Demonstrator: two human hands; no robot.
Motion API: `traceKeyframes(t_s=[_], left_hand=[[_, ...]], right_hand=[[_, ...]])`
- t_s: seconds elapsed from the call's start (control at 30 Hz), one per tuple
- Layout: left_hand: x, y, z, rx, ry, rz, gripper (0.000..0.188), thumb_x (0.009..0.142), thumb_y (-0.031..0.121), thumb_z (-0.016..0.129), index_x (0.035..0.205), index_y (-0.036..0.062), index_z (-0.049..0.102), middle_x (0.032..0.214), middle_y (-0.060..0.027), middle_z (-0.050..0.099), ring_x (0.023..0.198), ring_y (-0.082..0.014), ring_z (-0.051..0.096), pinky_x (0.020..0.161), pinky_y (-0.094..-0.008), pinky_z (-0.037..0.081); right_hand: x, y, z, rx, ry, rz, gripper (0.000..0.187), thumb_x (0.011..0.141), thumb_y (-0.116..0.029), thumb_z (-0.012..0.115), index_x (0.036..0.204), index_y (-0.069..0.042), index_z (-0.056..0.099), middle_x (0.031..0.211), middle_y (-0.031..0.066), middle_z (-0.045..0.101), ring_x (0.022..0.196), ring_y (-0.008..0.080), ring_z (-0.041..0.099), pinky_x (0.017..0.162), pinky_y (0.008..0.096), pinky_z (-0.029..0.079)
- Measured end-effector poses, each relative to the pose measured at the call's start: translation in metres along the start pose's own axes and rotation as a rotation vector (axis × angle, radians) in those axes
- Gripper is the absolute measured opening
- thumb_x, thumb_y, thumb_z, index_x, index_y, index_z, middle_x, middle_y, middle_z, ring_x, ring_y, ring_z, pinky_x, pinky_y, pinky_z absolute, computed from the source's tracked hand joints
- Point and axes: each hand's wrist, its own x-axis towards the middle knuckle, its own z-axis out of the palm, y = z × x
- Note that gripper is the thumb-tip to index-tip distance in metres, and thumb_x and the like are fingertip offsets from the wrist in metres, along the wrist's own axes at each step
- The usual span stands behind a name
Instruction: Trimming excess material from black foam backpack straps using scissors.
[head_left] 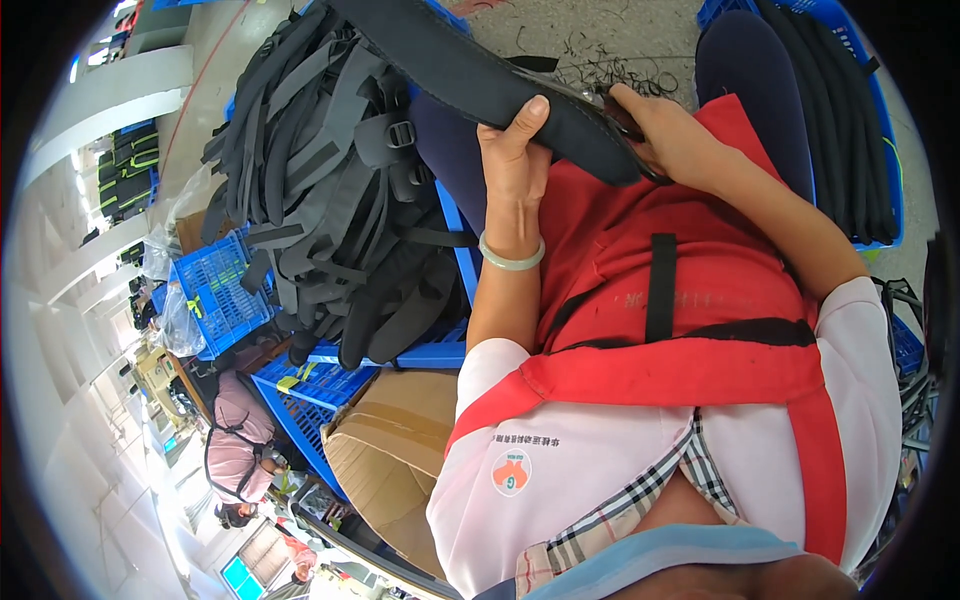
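A long dark grey padded strap (450, 75) runs from the upper left down across my lap, its rounded end over my red apron (640, 290). My left hand (515, 140) is closed on the strap, thumb on top and fingers beneath it. Along the strap's far edge, close to that rounded end, my right hand (672, 132) is closed around a pair of scissors (622, 115). Their dark handle shows beside my fingers, and a bit of metal shows near the strap's edge. The blades are mostly hidden, so I cannot tell whether they touch the strap.
To the left, a heap of grey and black straps with buckles (340, 170) fills a blue crate. More dark padded pieces (835, 120) lie in a blue crate (893, 200) at right. Cut thread scraps (610, 70) litter the floor ahead. A cardboard box (390, 450) stands at lower left.
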Motion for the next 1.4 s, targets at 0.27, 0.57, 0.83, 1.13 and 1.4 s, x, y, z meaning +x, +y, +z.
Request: traceKeyframes(t_s=[0.27,0.57,0.83,1.13,1.4], left_hand=[[-0.003,-0.002,-0.007,-0.021,-0.005,-0.015,0.02,0.079,-0.003,0.07,0.096,0.0049,0.064,0.089,-0.0045,0.066,0.082,-0.0182,0.064,0.078,-0.0334,0.054],[-0.002,-0.007,-0.01,-0.008,-0.1,-0.023,0.025,0.082,0.002,0.069,0.106,0.0045,0.061,0.101,-0.0085,0.065,0.094,-0.023,0.063,0.088,-0.0386,0.052],[-0.003,-0.005,-0.007,-0.032,-0.036,-0.029,0.019,0.08,-0.002,0.069,0.097,0.005,0.063,0.09,-0.006,0.066,0.084,-0.0195,0.064,0.08,-0.034,0.053],[-0.006,-0.009,-0.008,-0.033,-0.065,-0.043,0.021,0.08,-0.003,0.07,0.098,0.0053,0.064,0.092,-0.0056,0.066,0.085,-0.0189,0.064,0.081,-0.0342,0.053],[-0.003,-0.009,-0.003,-0.072,-0.034,-0.058,0.021,0.081,-0.003,0.068,0.1,0.0056,0.062,0.093,-0.006,0.065,0.086,-0.0209,0.064,0.081,-0.0361,0.054]], right_hand=[[-0.006,-0.008,-0.006,0.01,0.067,-0.022,0.047,0.077,-0.01,0.069,0.113,-0.001,0.04,0.083,0.0234,0.059,0.079,0.0405,0.06,0.07,0.0435,0.046],[-0.004,0.0,-0.001,0.021,0.079,-0.069,0.045,0.077,-0.005,0.066,0.114,-0.001,0.04,0.088,0.025,0.06,0.084,0.0436,0.059,0.07,0.0435,0.046],[-0.004,-0.012,-0.002,0.023,0.03,0.059,0.043,0.078,-0.006,0.065,0.114,-0.001,0.041,0.081,0.0237,0.06,0.08,0.0428,0.06,0.069,0.045,0.047],[-0.006,-0.001,-0.001,-0.043,0.121,-0.125,0.053,0.073,0.0,0.066,0.118,0.0,0.038,0.08,0.0227,0.058,0.081,0.0391,0.061,0.069,0.0432,0.047],[-0.003,0.012,0.011,0.117,0.084,-0.03,0.028,0.083,-0.012,0.065,0.104,-0.001,0.049,0.074,0.0201,0.06,0.066,0.0378,0.06,0.061,0.042,0.047]])
